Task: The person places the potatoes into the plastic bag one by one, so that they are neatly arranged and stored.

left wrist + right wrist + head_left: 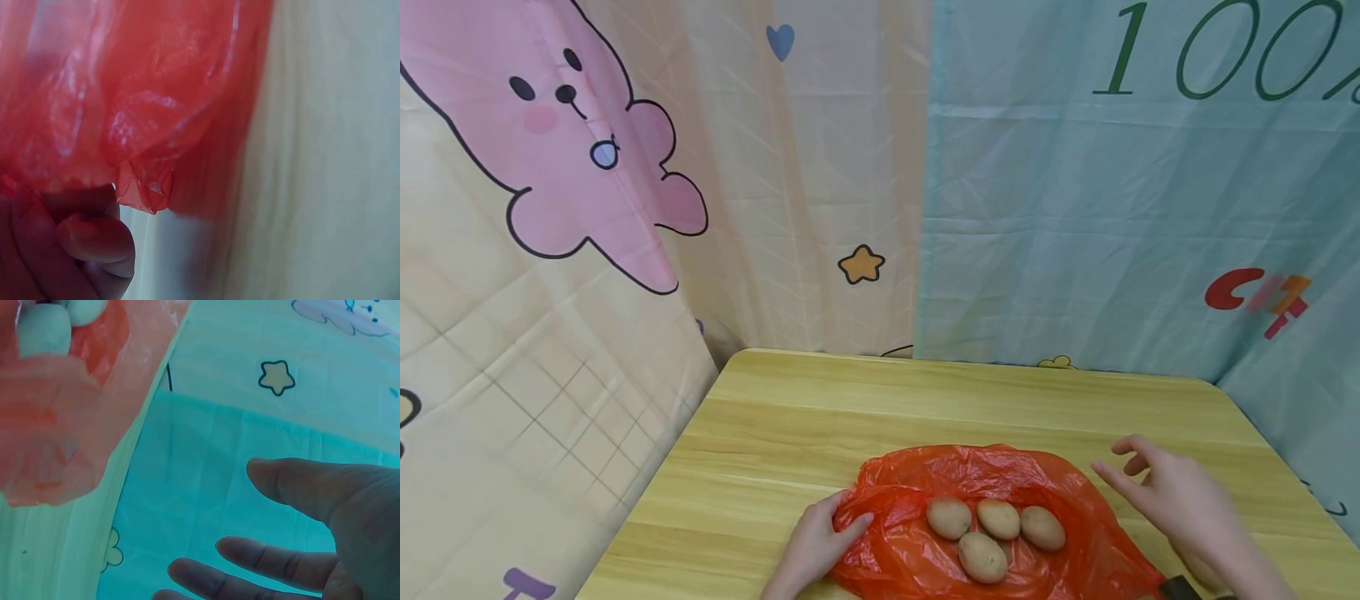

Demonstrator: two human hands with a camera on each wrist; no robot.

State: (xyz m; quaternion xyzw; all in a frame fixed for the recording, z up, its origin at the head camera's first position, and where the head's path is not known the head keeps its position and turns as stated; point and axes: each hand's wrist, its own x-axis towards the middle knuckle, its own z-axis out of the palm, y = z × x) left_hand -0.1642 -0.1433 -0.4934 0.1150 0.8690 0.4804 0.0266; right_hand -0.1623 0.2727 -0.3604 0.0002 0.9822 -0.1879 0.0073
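A thin red plastic bag [962, 467] lies spread on the table, its mouth wide apart. Several light brown potatoes [982, 557] sit together on the red plastic in the middle of it. My left hand [816, 540] holds the bag's left edge, thumb over the plastic and fingers beneath; the left wrist view shows curled fingers [94, 240] against the crumpled film. Off the bag's right side, my right hand [1183, 496] hovers with nothing in it. Its thumb and fingers [269, 562] are spread apart in the right wrist view.
The wood-grain table [760, 433] has rounded far corners. Behind it hang a cream curtain [820, 183] with cartoon prints and a blue curtain [1060, 217]. A small dark block [1178, 588] shows by my right wrist at the bottom edge.
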